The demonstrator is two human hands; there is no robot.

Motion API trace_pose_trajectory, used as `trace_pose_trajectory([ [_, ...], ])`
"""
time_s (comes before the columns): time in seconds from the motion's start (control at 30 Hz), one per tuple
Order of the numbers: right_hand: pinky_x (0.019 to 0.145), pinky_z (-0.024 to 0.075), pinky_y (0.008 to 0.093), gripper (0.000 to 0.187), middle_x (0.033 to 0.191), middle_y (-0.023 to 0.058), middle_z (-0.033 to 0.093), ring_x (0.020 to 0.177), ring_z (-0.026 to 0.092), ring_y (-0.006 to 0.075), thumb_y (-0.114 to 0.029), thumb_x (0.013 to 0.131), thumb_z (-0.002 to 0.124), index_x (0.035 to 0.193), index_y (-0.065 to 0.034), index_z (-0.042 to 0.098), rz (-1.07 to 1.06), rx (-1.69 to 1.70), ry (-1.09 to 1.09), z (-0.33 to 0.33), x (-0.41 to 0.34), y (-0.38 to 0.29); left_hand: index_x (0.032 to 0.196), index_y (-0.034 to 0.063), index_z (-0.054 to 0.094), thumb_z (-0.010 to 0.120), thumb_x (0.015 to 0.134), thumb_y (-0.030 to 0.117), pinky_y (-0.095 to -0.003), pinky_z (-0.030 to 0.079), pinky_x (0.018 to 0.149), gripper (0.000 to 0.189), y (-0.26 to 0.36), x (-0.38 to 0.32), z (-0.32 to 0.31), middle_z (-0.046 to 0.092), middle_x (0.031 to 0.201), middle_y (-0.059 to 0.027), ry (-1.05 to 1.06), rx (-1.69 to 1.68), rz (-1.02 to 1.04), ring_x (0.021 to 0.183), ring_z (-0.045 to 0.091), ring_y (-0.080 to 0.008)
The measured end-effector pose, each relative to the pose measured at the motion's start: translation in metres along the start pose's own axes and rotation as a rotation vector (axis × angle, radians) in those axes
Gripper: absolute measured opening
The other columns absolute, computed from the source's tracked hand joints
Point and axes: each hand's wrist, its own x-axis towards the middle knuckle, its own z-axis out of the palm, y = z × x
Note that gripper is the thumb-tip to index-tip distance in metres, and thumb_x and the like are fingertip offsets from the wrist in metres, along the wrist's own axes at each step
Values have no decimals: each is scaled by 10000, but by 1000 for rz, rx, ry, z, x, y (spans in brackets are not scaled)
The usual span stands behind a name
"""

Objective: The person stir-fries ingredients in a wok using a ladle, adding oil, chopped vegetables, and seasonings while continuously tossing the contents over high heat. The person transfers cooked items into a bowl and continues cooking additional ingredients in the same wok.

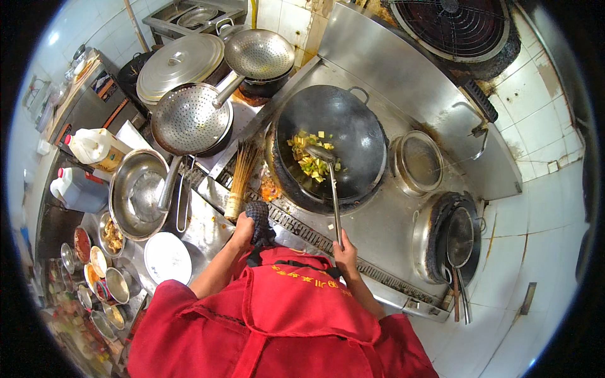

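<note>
My right hand [346,253] is wrapped around the long handle of a metal wok ladle [334,198]. The ladle's bowl rests among diced yellow and green food [306,150] on the left side of a large dark wok [361,151]. A faint haze hangs over the wok, which sits on the range's burner. In my left hand [243,230] is a dark, bunched cloth [258,221], close to the front edge of the range. Just beyond that hand lies a bamboo wok brush [240,182].
Two perforated strainers [191,115] [260,54] rest on pots to the left. Nearby are a steel basin [138,193], a white plate [168,259] and several seasoning bowls [116,285]. On the right stand a round lidded well [418,163] and a pot holding a mesh skimmer [460,236].
</note>
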Motion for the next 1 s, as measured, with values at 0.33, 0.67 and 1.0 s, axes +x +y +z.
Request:
trace_pose_trajectory([
  [0.33, 788, 536, 430, 508, 980, 250, 689, 892, 696, 392, -97, 896, 629, 1390, -26, 536, -130, -499, -164, -121, -15, -91, 934, 117, 634, 588, 954, 280, -330, 488, 576, 170, -23, 23, 1, 582, 752, -5, -82, 27, -61, 669, 595, -152],
  [0.67, 458, 474, 370, 480, 760, 83, 600, 540, 573, 192, -192, 1017, 521, 1453, -15, 423, 423, 364, -38, -30, 98, -78, 1099, 56, 654, 603, 955, 334, -419, 571, 782, 317, -24, 100, 126, 703, 1011, -81, -322, -261, -212, 896, 684, -245],
  [1.0, 398, 394, 237, 544, 728, -12, 498, 484, 440, 60, -122, 1016, 533, 1531, -89, 361, 377, 329, -346, -109, 0, -143, 1009, 65, 610, 473, 903, 151, -494, 600, 684, 194, -12, -23, 112, 653, 853, -106, -67, -251, -208, 723, 678, -290],
])
